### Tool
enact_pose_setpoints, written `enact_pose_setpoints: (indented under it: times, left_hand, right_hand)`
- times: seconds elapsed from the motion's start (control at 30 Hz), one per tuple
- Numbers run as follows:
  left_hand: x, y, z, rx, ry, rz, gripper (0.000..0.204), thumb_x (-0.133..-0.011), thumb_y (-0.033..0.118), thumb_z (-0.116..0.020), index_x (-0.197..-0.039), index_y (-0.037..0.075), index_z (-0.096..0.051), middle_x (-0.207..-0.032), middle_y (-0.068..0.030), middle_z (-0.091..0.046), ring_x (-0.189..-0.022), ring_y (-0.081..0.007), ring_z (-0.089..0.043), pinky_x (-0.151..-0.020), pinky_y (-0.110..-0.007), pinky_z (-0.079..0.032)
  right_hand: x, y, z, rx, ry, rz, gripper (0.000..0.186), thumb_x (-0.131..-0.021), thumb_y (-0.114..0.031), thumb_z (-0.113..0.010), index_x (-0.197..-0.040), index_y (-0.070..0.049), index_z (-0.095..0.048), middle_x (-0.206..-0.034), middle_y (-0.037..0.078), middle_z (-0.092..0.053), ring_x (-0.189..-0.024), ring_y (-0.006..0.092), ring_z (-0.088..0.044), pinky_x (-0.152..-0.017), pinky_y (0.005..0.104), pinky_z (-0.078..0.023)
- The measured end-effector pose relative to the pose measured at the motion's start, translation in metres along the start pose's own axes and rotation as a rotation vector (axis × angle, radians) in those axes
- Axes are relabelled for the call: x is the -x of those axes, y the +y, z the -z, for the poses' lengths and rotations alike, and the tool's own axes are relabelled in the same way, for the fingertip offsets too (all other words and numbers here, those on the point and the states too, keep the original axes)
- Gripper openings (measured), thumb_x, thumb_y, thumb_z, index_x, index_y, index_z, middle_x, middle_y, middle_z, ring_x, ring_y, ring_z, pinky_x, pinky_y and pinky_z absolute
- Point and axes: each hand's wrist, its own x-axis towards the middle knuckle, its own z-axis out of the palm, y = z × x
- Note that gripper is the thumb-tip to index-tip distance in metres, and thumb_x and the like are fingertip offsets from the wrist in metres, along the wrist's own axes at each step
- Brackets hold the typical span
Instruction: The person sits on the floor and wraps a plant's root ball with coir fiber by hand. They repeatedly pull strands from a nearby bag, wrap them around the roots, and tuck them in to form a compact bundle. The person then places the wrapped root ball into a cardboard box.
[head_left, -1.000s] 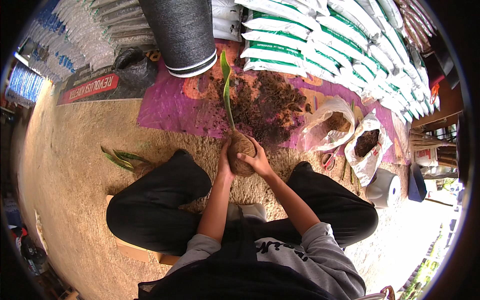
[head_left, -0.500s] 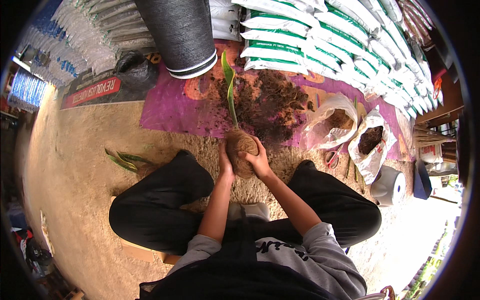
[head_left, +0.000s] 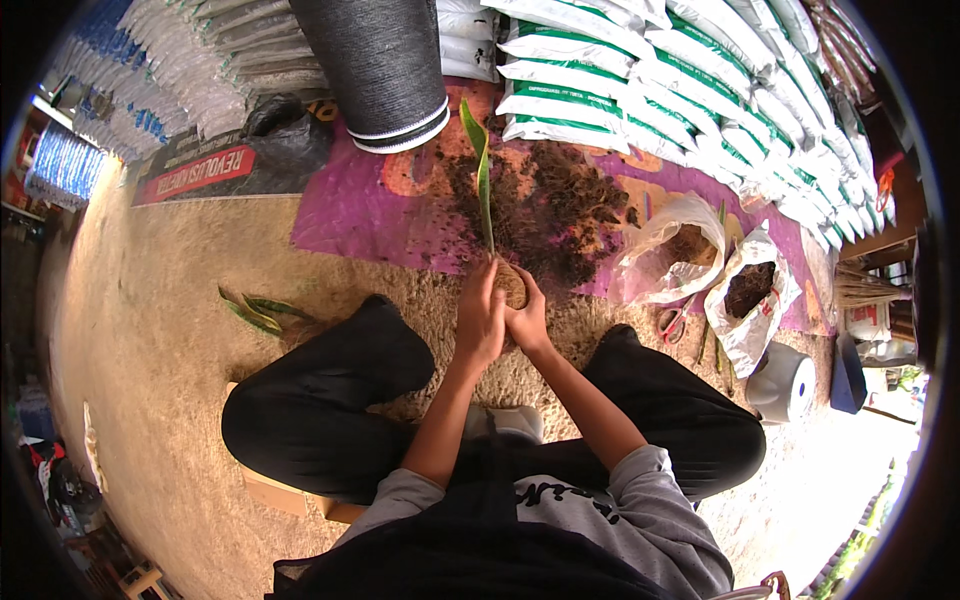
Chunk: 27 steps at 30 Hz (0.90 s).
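Observation:
Between my two hands is a brown fibre-wrapped root ball, with a single green, yellow-edged snake plant leaf rising from its far end. My left hand lies over the ball's left and top, fingers pointing away from me, hiding much of it. My right hand curls round the right side, and its thumb meets the left hand. Just beyond, loose dark soil is spread over a purple printed sheet.
Right of the soil stand a clear bag of brown fibre, a white bag of dark soil and red-handled scissors. Cut leaves lie at left. A tall black roll and stacked white-green sacks stand behind.
My left hand has moved from the ball's left side up over its top, toward the leaf's base. The right hand has shifted to grip lower on the right. The view has shifted slightly.

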Motion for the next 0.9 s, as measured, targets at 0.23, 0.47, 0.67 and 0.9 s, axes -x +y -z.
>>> enact_pose_setpoints:
  times: [0.23, 0.47, 0.67, 0.9]
  left_hand:
    - [0.0, -0.028, -0.012, 0.543, 0.024, 0.286, 0.053, -0.093, 0.033, -0.039, -0.132, -0.002, -0.036, -0.13, -0.0185, -0.043, -0.12, -0.0265, -0.042, -0.099, -0.034, -0.034]
    - [-0.001, -0.03, -0.008, 1.026, 0.011, 0.756, 0.053, -0.088, 0.04, -0.048, -0.125, 0.003, -0.045, -0.116, -0.0116, -0.053, -0.103, -0.0214, -0.054, -0.087, -0.034, -0.044]
    - [0.0, -0.037, -0.006, 1.232, -0.04, 0.863, 0.061, -0.081, 0.047, -0.056, -0.124, 0.006, -0.044, -0.115, -0.0109, -0.052, -0.103, -0.0224, -0.054, -0.086, -0.038, -0.047]
    - [0.004, -0.048, -0.012, 1.446, -0.054, 0.773, 0.059, -0.082, 0.038, -0.057, -0.128, 0.006, -0.04, -0.121, -0.0121, -0.048, -0.113, -0.0236, -0.048, -0.093, -0.039, -0.044]
  right_hand:
    - [0.005, -0.012, 0.006, 0.012, -0.031, -0.07, 0.067, -0.064, -0.02, -0.073, -0.119, 0.006, -0.044, -0.105, 0.018, -0.058, -0.095, 0.0229, -0.058, -0.084, 0.0349, -0.046]
    - [0.002, -0.016, 0.002, 0.058, -0.042, 0.048, 0.071, -0.062, -0.021, -0.075, -0.121, 0.001, -0.042, -0.107, 0.018, -0.057, -0.097, 0.0231, -0.058, -0.084, 0.0349, -0.046]
    - [0.001, -0.018, -0.002, 0.058, -0.076, -0.038, 0.068, -0.061, -0.023, -0.075, -0.118, -0.002, -0.043, -0.112, 0.017, -0.053, -0.105, 0.028, -0.053, -0.09, 0.0381, -0.041]
    - [-0.006, -0.018, 0.003, 0.385, -0.153, 0.228, 0.068, -0.064, -0.032, -0.072, -0.119, -0.004, -0.044, -0.119, 0.018, -0.043, -0.118, 0.0338, -0.038, -0.097, 0.0416, -0.031]
